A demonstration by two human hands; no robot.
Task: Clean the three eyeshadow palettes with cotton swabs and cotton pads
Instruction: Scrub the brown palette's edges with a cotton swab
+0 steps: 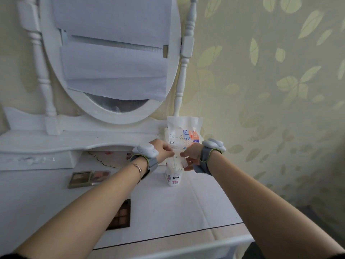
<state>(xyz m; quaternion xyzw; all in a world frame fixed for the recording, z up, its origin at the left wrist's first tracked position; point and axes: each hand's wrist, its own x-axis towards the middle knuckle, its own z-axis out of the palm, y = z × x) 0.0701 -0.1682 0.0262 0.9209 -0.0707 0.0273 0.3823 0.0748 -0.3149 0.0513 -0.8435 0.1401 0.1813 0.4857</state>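
A cotton swab bag (172,172) stands on the white dressing table (168,208), swab sticks showing inside. My left hand (162,147) and my right hand (191,153) each pinch a side of its open top, fingertips close together. Behind it stands a cotton pad pack (183,133) with orange and blue print. Two small palettes lie at the left: a brown one (80,178) and a pink one (100,177). A dark brown multi-pan palette (121,215) lies nearer me, partly hidden under my left forearm.
An oval mirror (113,58) covered with white paper stands at the back on a raised shelf (37,144). A floral doily (110,157) lies under the shelf. The leaf-patterned wall (270,90) is at the right. The table's front edge (186,234) runs below.
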